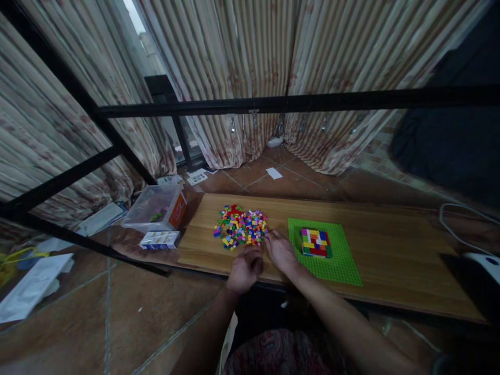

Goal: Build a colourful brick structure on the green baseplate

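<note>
Small multicoloured toy building bricks lie in a loose pile on the wooden bench top. At the pile's near edge is my left hand, its fingers curled in; whatever they hold is hidden. My right hand reaches to the pile's right edge with its fingertips drawn together at the bricks, and anything between them is too small to make out. To the right of that hand lies a green studded baseplate. A low block of joined bricks in several colours sits on it.
Left of the bench top stand a clear plastic box with an orange label and a small white-and-blue carton. A black metal bar crosses beyond the bench. A white device with a cable is at the right end.
</note>
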The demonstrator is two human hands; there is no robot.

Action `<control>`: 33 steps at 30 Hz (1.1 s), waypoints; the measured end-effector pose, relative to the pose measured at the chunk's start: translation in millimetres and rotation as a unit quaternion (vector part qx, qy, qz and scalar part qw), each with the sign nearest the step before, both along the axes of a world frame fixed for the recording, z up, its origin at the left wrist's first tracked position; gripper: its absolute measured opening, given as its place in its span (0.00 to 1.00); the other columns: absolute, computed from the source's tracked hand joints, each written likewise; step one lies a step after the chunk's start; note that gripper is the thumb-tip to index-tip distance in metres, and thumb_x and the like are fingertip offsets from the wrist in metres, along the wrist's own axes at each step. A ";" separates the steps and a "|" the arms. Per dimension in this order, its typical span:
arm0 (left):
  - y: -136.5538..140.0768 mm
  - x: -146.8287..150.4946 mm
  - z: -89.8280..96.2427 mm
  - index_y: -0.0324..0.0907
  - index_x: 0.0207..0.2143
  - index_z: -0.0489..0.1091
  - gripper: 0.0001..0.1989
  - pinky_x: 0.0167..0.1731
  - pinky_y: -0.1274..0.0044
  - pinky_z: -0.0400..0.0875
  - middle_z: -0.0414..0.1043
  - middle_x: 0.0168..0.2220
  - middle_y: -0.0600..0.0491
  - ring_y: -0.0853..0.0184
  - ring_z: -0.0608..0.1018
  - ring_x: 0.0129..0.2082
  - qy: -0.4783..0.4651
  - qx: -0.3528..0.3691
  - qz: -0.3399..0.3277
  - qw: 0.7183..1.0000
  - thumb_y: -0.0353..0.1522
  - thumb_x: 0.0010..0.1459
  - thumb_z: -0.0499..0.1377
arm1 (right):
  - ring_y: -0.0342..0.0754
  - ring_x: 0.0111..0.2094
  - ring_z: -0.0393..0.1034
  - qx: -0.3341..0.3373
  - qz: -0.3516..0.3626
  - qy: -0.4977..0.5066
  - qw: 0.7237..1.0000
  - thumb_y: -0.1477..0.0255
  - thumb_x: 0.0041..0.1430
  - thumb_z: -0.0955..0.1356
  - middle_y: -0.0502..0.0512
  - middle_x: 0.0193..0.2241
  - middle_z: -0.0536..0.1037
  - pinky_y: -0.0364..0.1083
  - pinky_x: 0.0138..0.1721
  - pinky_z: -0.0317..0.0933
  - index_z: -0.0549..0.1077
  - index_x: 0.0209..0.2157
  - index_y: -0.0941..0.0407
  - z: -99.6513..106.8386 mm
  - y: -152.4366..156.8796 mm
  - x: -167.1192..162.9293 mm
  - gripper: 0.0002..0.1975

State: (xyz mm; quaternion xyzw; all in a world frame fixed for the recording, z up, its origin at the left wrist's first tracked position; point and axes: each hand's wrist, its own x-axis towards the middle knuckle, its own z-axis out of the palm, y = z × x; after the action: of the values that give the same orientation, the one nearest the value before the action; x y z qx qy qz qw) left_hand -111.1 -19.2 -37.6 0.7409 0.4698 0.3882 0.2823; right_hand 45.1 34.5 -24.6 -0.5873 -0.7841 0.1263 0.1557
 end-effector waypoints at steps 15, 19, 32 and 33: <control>-18.5 16.1 28.6 0.42 0.40 0.74 0.12 0.41 0.75 0.71 0.77 0.38 0.51 0.66 0.77 0.38 -0.116 -0.103 0.068 0.986 0.36 0.58 0.55 | 0.47 0.34 0.72 -0.002 0.064 0.148 0.987 0.73 0.66 0.56 0.55 0.32 0.76 0.43 0.36 0.61 0.71 0.35 0.56 27.4 -64.0 5.2 0.14; -31.7 20.2 23.4 0.40 0.35 0.73 0.10 0.34 0.78 0.71 0.75 0.31 0.53 0.69 0.77 0.31 -0.139 -0.155 0.042 0.977 0.36 0.59 0.54 | 0.46 0.30 0.71 -0.064 0.051 0.263 0.961 0.70 0.64 0.58 0.54 0.30 0.76 0.44 0.34 0.62 0.72 0.35 0.55 25.7 -86.6 14.2 0.12; -30.1 49.1 17.4 0.43 0.39 0.73 0.10 0.40 0.77 0.72 0.76 0.37 0.51 0.68 0.77 0.38 -0.029 -0.039 0.107 0.993 0.33 0.60 0.54 | 0.45 0.20 0.69 -0.214 -0.096 0.489 0.840 0.58 0.54 0.66 0.51 0.22 0.76 0.44 0.24 0.63 0.76 0.36 0.57 3.2 -88.6 44.2 0.17; -24.7 46.9 17.6 0.43 0.39 0.73 0.09 0.40 0.77 0.72 0.76 0.37 0.51 0.68 0.77 0.38 -0.015 -0.027 0.111 0.993 0.33 0.60 0.54 | 0.46 0.22 0.71 -0.195 -0.103 0.485 0.846 0.57 0.54 0.67 0.53 0.26 0.78 0.45 0.26 0.65 0.76 0.37 0.57 6.2 -86.0 54.0 0.18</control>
State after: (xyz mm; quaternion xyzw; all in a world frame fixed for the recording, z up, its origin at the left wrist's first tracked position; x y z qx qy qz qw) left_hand -64.2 -43.8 -19.9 0.6702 0.5550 0.4155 0.2650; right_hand 99.1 -51.5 -18.4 -0.5466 -0.5031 0.5286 0.4106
